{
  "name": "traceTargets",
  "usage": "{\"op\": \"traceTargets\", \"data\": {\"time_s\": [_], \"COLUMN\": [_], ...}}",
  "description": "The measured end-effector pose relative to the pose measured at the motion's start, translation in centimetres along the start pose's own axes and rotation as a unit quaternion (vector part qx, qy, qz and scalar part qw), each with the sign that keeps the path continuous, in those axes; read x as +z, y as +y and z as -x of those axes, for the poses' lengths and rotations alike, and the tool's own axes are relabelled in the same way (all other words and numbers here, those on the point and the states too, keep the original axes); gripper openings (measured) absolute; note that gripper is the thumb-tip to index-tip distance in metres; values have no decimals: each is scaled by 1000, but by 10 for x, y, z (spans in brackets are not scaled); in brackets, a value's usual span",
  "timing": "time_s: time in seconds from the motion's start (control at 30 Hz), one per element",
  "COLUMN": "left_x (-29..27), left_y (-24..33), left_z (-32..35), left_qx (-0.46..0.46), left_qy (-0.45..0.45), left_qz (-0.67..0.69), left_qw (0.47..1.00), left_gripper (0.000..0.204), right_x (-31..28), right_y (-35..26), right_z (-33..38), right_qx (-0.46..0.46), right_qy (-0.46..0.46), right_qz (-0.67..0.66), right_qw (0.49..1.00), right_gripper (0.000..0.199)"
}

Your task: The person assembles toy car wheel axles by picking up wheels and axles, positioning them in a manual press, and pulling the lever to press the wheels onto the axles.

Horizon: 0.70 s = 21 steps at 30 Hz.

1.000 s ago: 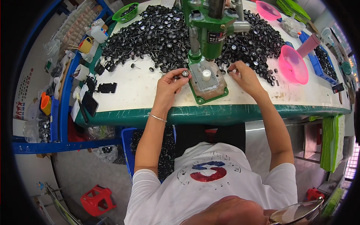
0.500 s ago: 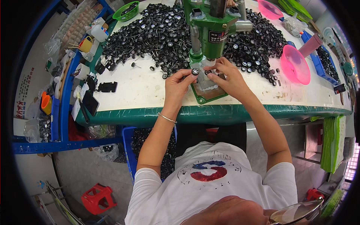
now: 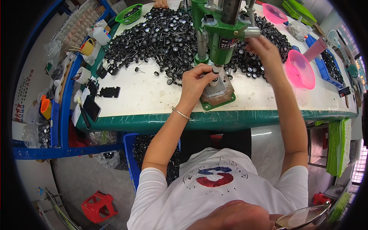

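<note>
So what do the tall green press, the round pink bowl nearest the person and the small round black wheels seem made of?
Tall green press: probably painted metal; glossy green meets bare silvery columns.
Round pink bowl: likely plastic, smooth and translucent, light showing through its wall.
Small round black wheels: perhaps plastic or rubber, dark with shiny silvery faces; too small to tell which.

Bright and fairly even around the left fingers [image 3: 205, 71], with pale light spread over the white tabletop [image 3: 153, 99] to their left. Blown out to pinkish white at a latticed panel [image 3: 358, 165], far to their right. Dimmer below them, past small glints on the green table edge [image 3: 165, 122]. Smeared by motion at the right hand [image 3: 268, 55], up and right of them. Bowed and blackened toward the rim, farthest from them.
</note>
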State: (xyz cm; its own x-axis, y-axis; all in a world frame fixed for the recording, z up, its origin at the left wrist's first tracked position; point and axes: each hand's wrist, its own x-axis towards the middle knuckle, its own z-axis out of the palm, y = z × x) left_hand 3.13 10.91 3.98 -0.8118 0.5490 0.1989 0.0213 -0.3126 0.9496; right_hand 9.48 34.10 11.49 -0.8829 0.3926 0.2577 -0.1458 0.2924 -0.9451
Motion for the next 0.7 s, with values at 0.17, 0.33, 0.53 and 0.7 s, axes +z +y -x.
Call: {"op": "traceTargets", "data": {"time_s": [0.17, 0.33, 0.53, 0.7], "left_x": [-2, 0, -6, -4], "left_y": [-2, -6, -8, -7], "left_z": [-5, -12, -9, -7], "left_qx": [7, 67, 63, 58], "left_qy": [-13, -27, -22, -22], "left_qz": [11, -7, -20, -19], "left_qw": [1000, 997, 998, 998], "left_gripper": [10, 11, 11, 10], "right_x": [-3, 32, 20, 21], "right_y": [-68, -166, -159, -169], "right_z": [-71, -98, -113, -85], "right_qx": [-65, -30, 200, -14], "right_qy": [-35, 7, -211, -37], "right_qz": [-161, -201, -568, -413], "right_qw": [984, 979, 770, 910], "right_gripper": [35, 29, 20, 22]}}
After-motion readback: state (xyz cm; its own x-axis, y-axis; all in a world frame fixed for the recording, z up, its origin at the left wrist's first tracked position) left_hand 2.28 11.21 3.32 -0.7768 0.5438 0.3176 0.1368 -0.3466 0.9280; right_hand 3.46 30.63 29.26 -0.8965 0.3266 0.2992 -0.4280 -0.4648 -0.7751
